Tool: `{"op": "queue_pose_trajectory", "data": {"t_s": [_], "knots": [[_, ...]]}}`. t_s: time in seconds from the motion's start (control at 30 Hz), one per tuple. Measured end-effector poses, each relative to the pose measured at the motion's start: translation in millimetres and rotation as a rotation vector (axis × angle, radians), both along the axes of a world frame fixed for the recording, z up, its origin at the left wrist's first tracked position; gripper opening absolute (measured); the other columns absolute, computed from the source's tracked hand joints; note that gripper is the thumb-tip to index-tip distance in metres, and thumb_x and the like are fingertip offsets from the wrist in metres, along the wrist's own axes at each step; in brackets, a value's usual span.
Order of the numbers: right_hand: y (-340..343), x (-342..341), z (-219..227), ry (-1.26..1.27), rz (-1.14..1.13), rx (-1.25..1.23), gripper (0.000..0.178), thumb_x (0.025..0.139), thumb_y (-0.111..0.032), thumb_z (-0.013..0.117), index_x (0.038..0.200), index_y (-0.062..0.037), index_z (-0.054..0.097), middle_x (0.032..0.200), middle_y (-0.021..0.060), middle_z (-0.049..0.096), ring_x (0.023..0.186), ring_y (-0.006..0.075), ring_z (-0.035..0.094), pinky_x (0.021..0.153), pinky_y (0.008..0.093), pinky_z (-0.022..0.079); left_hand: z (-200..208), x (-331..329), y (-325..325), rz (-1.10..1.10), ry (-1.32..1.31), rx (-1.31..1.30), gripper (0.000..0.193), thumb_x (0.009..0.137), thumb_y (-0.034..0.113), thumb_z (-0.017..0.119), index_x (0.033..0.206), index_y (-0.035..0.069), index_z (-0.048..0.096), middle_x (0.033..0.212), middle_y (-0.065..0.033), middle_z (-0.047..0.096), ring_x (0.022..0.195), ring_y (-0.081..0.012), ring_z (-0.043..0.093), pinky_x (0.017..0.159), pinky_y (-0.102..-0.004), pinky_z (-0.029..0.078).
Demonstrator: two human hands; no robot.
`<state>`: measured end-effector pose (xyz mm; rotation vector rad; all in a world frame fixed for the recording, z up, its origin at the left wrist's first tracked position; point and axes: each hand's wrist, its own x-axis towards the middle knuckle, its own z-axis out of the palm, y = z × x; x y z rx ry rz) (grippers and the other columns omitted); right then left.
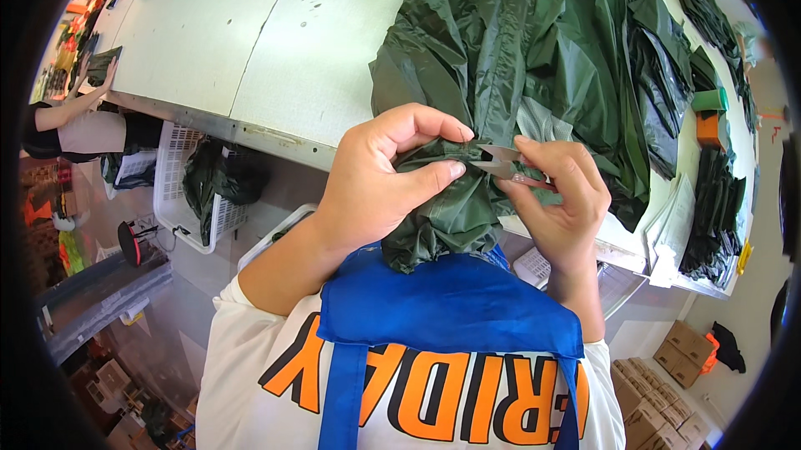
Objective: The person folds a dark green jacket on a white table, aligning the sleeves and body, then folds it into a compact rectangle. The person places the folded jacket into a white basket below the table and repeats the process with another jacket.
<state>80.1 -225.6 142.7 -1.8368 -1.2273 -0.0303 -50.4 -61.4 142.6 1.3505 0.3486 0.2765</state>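
Note:
A dark green, shiny, thin-fabric garment (501, 41) is spread over the white table, its near end gathered and hanging over the front edge. My left hand (367, 175) pinches a bunched bit of that fabric between thumb and forefinger. In my right hand (567, 187) is a pair of small metal thread snips (499, 161). Their blades point left and touch or nearly touch the pinched fabric, close to my left fingertips. Whether thread lies between the blades is too small to tell. A light mesh patch (544, 120) shows on the garment beside my right hand.
Folded dark garments (713, 216) and a green spool (709, 100) lie along the table's right side. White plastic baskets (177, 179) with dark fabric stand below the table (192, 25) at left. Another person's hands (104, 79) work at far left. Cardboard boxes (680, 350) are stacked lower right.

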Motion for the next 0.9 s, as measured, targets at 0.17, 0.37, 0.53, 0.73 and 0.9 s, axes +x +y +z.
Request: {"op": "queue_pose_trajectory", "data": {"t_s": [0.17,0.37,0.53,0.73,0.9], "knots": [[4.7,-6.1,1.8,0.014,0.006,0.037,0.036,0.062,-0.001,0.08,0.097,-0.0026,0.069,0.079,0.0092,0.064,0.065,0.0188,0.061,0.054,0.0275,0.049,0.7,0.5,-1.9,0.003,0.007,-0.04,0.028,0.078,-0.007,0.067,0.104,-0.002,0.06,0.103,-0.0068,0.064,0.097,-0.0114,0.059,0.09,-0.0255,0.045],[-0.3,-7.8,1.4,0.114,-0.006,0.022,0.034,0.062,0.0,0.08,0.095,-0.0016,0.069,0.077,0.0088,0.063,0.063,0.0171,0.061,0.054,0.0264,0.049,2.4,0.3,-3.2,-0.018,0.05,-0.072,0.028,0.077,-0.007,0.068,0.103,-0.001,0.06,0.103,-0.0066,0.064,0.097,-0.0113,0.059,0.089,-0.0257,0.046],[-3.5,-7.0,-4.8,0.11,-0.016,0.057,0.035,0.062,0.0,0.08,0.095,-0.0012,0.069,0.077,0.0092,0.063,0.064,0.0166,0.061,0.055,0.0256,0.048,4.8,0.3,-3.7,-0.026,0.067,-0.121,0.028,0.077,-0.007,0.068,0.103,-0.001,0.061,0.101,-0.0064,0.064,0.095,-0.0111,0.059,0.088,-0.0255,0.046],[-5.4,-5.5,-0.9,0.144,0.023,0.015,0.036,0.061,0.0,0.081,0.095,-0.0015,0.069,0.078,0.0082,0.063,0.068,0.0164,0.062,0.057,0.0258,0.049,3.0,-1.6,-4.2,-0.027,0.044,-0.077,0.028,0.077,-0.007,0.068,0.103,-0.001,0.061,0.1,-0.0066,0.065,0.093,-0.0104,0.059,0.086,-0.0244,0.047],[-4.1,-5.3,-4.9,0.65,0.017,0.099,0.046,0.063,-0.003,0.082,0.106,-0.0045,0.065,0.09,0.0006,0.059,0.064,0.0051,0.045,0.056,0.0185,0.037,4.9,-2.1,-10.8,0.039,-0.031,0.002,0.022,0.077,-0.008,0.067,0.096,0.001,0.06,0.096,-0.0058,0.064,0.09,-0.0101,0.06,0.083,-0.0238,0.048]]}}
